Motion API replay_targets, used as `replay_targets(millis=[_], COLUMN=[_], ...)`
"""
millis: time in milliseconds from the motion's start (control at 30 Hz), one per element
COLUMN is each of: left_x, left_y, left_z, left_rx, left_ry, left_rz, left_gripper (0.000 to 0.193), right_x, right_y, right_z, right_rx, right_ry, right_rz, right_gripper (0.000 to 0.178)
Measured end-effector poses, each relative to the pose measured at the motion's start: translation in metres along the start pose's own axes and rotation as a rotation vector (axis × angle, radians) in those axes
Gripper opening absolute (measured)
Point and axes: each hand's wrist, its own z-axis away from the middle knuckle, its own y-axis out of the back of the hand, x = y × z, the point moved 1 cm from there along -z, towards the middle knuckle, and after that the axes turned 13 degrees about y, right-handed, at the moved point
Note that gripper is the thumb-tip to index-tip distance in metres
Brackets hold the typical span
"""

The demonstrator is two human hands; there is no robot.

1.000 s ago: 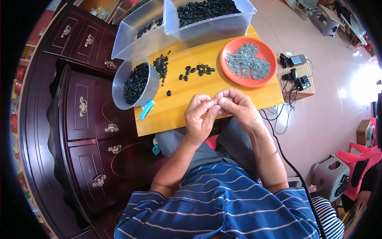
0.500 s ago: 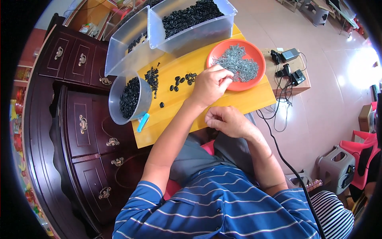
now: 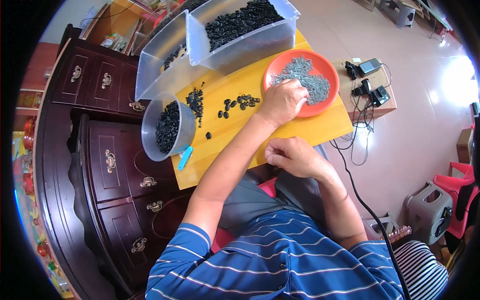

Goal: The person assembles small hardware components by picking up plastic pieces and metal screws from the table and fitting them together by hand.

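Note:
My left hand (image 3: 285, 101) reaches over the near rim of an orange round plate (image 3: 334, 75). The plate holds a heap of small silver screws (image 3: 316, 86). The left fingers are bent together at the edge of the heap, and whatever is between them is hidden. My right hand (image 3: 296, 156) rests by the near edge of the yellow table (image 3: 227, 145), its fingers curled closed, their contents out of sight. Left of the plate lie small black oval parts (image 3: 243, 102). Farther left is a pile of black screws (image 3: 195, 101). A lone black piece (image 3: 208, 135) lies nearer to me.
A clear round tub (image 3: 187, 127) of black parts stands at the table's left edge beside a light-blue handled tool (image 3: 185, 157). Two clear plastic bins (image 3: 240, 55) with black parts sit at the back. Adapters (image 3: 369, 67) and cables lie on a box to the right.
My left hand has gone from above the plate's near edge down toward the silver screws. The right hand keeps nearly the same curled pose. The whole view has shifted slightly.

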Motion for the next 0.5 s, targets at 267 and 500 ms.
replay_targets(millis=[267,500], left_x=[0.002,-0.005], left_y=[0.002,0.008], left_z=[0.006,0.003], left_rx=[0.077,0.150], left_ry=[0.249,0.249], left_rz=[0.351,0.390], left_gripper=[0.005,0.007], right_x=[-0.002,0.001], right_y=[0.002,0.005], right_z=[-0.004,-0.011], right_rx=[0.063,0.187], right_ry=[-0.065,-0.052], right_rz=[-0.004,-0.072], right_gripper=[0.008,0.010])
